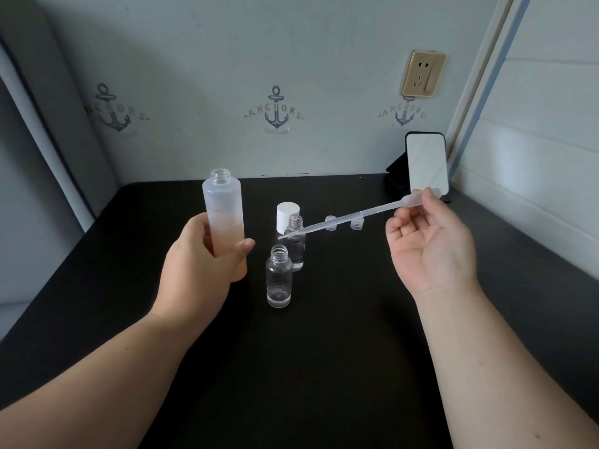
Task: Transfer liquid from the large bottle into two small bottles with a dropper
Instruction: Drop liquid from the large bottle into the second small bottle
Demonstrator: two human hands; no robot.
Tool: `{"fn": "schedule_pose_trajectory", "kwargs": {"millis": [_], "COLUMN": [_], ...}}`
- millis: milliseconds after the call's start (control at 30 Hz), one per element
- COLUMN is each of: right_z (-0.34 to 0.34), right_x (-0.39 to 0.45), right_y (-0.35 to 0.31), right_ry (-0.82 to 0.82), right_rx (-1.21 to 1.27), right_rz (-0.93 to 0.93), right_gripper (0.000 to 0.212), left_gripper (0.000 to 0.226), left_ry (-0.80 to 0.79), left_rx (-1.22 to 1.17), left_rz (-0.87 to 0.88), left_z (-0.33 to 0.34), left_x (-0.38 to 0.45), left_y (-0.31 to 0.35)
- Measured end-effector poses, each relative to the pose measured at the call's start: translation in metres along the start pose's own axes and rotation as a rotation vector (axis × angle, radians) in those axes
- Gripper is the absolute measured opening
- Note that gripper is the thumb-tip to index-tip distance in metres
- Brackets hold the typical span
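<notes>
My left hand (197, 270) grips the large frosted bottle (224, 209), which stands upright and uncapped with pinkish liquid in its lower half. Two small clear bottles stand open just to its right: the near one (278, 280) and the far one (295, 251) behind it. My right hand (431, 244) pinches the bulb end of a clear plastic dropper (350, 217). The dropper slants down to the left, and its tip hangs near the far small bottle's mouth.
A white cap (287, 218) stands behind the small bottles. Two small clear caps (330, 222) (356, 223) lie further right on the black table (324, 351). A phone (426, 165) leans on a stand at the back right corner by the wall.
</notes>
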State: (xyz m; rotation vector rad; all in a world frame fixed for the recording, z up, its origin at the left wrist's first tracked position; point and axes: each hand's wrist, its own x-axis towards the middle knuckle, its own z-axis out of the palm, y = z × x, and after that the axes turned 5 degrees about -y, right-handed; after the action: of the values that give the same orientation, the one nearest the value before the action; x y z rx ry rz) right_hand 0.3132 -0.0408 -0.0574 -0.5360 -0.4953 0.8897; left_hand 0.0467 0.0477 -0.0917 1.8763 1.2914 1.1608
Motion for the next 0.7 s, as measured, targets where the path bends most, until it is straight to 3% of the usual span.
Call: {"fn": "schedule_pose_trajectory", "kwargs": {"millis": [200, 300, 433, 500, 633, 700], "right_z": [0.000, -0.001, -0.001, -0.001, -0.001, -0.002], "right_x": [0.000, 0.001, 0.001, 0.001, 0.002, 0.001], "right_y": [0.001, 0.002, 0.002, 0.002, 0.002, 0.002], "right_ry": [-0.008, -0.012, -0.014, -0.016, -0.019, -0.023], "right_rx": [-0.005, -0.004, -0.002, 0.002, -0.004, -0.004], "right_rz": [0.010, 0.012, 0.010, 0.008, 0.005, 0.005], "right_gripper": [0.021, 0.018, 0.017, 0.016, 0.014, 0.013], "left_gripper": [0.056, 0.058, 0.056, 0.042, 0.017, 0.019], "left_ry": [-0.054, -0.085, 0.117, 0.186, 0.080, -0.023], "left_rx": [-0.027, -0.172, -0.190, -0.120, 0.001, 0.056], "left_rz": [0.001, 0.021, 0.145, 0.238, 0.373, 0.381], "left_z": [-0.001, -0.003, -0.014, -0.018, -0.017, -0.014], "left_x": [0.000, -0.004, -0.012, -0.017, -0.028, -0.030], "left_y": [0.000, 0.002, 0.007, 0.013, 0.022, 0.026]}}
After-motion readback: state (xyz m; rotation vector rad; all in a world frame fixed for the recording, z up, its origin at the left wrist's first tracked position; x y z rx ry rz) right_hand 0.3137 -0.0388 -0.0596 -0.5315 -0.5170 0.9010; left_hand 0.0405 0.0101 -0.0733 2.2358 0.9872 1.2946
